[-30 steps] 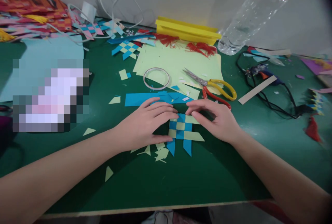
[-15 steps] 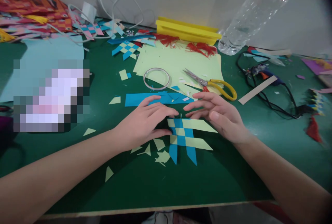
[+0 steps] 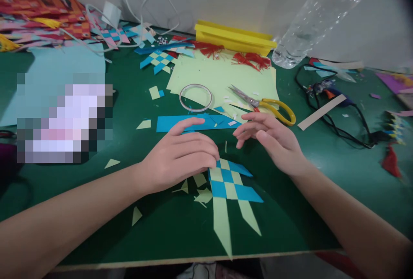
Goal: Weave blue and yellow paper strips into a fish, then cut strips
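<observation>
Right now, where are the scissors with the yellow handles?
In the head view, the scissors lie right of centre on the pale green paper, just beyond the right hand and right of the tape ring.

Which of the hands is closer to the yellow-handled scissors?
The right. The right hand hovers just in front of the scissors, its fingertips close to the yellow handle. The left hand lies farther off, down to the left, on the woven paper piece.

Yellow-handled scissors (image 3: 264,103) are lying on the pale green sheet (image 3: 213,76); a tape ring (image 3: 195,97) is sitting at its left edge, a clear bottle (image 3: 309,16) leaning beyond its right corner.
</observation>
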{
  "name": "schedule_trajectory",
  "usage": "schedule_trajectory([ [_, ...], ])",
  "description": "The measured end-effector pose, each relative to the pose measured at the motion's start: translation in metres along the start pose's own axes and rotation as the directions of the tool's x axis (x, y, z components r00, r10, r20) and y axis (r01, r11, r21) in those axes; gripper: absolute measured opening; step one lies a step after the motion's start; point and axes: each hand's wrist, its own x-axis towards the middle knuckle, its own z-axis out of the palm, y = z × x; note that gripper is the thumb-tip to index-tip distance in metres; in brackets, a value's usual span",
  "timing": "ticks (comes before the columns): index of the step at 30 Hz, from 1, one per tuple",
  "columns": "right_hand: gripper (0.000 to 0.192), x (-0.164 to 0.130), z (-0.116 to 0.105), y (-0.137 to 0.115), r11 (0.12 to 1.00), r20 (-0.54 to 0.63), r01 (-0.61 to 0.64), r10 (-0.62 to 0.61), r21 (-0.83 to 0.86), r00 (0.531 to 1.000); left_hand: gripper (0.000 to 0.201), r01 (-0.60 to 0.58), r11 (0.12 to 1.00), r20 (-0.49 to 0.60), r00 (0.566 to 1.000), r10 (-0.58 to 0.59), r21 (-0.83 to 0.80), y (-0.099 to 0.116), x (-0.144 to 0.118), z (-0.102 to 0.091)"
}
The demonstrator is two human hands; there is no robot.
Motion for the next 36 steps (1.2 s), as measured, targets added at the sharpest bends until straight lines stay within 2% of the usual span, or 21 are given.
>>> schedule_trajectory([
  [3, 0.029, 0.000, 0.001, -0.001, 0.994, -0.046, 0.004, -0.009, -0.111, 0.999, 0.014, 0.020, 0.998, 0.058, 0.998, -0.024, 0.066, -0.003, -0.001, 0.003],
  [6, 0.030, 0.000, 0.001, -0.002, 0.980, -0.055, 0.018, -0.029, -0.199, 0.998, 0.017, 0.097, 0.985, 0.098, 0.989, -0.111, 0.140, -0.007, -0.001, 0.006],
  [10, 0.031, -0.001, 0.001, -0.002, 0.922, -0.032, 0.038, -0.054, -0.385, 0.998, 0.018, 0.212, 0.961, 0.040, 0.974, -0.222, 0.179, -0.011, 0.000, 0.006],
  [13, 0.030, -0.001, 0.002, -0.001, 0.846, 0.034, 0.102, -0.098, -0.523, 0.995, 0.015, 0.208, 0.958, 0.029, 0.976, -0.217, 0.196, -0.010, 0.000, 0.005],
  [16, 0.025, -0.001, 0.004, 0.001, 0.734, 0.166, 0.277, -0.222, -0.621, 0.961, 0.008, 0.157, 0.957, 0.079, 0.980, -0.181, 0.242, -0.007, 0.001, 0.004],
  [20, 0.018, 0.001, 0.004, 0.003, 0.484, 0.323, 0.443, -0.313, -0.755, 0.893, 0.013, 0.067, 0.956, 0.169, 0.978, -0.119, 0.285, -0.003, 0.002, 0.005],
  [23, 0.020, 0.001, 0.002, 0.005, 0.309, 0.381, 0.479, -0.328, -0.821, 0.864, 0.018, 0.005, 0.951, 0.195, 0.978, -0.068, 0.309, -0.002, 0.003, 0.005],
  [26, 0.022, 0.001, -0.003, 0.008, 0.211, 0.335, 0.427, -0.364, -0.879, 0.869, 0.019, -0.013, 0.940, 0.205, 0.977, -0.061, 0.340, -0.001, 0.003, 0.004],
  [29, 0.025, 0.002, -0.005, 0.008, 0.235, 0.273, 0.369, -0.358, -0.899, 0.893, 0.019, -0.021, 0.934, 0.212, 0.975, -0.059, 0.356, 0.000, 0.002, 0.002],
  [31, 0.026, 0.002, -0.005, 0.006, 0.287, 0.294, 0.396, -0.338, -0.872, 0.894, 0.024, -0.019, 0.929, 0.196, 0.979, -0.058, 0.371, 0.001, 0.003, 0.001],
  [33, 0.026, 0.002, -0.002, 0.003, 0.316, 0.383, 0.484, -0.331, -0.816, 0.862, 0.029, -0.026, 0.919, 0.175, 0.984, -0.047, 0.393, 0.002, 0.004, 0.000],
  [36, 0.024, -0.001, 0.005, -0.001, 0.340, 0.529, 0.623, -0.334, -0.705, 0.780, 0.038, -0.039, 0.911, 0.172, 0.984, -0.035, 0.411, 0.003, 0.004, 0.001],
])
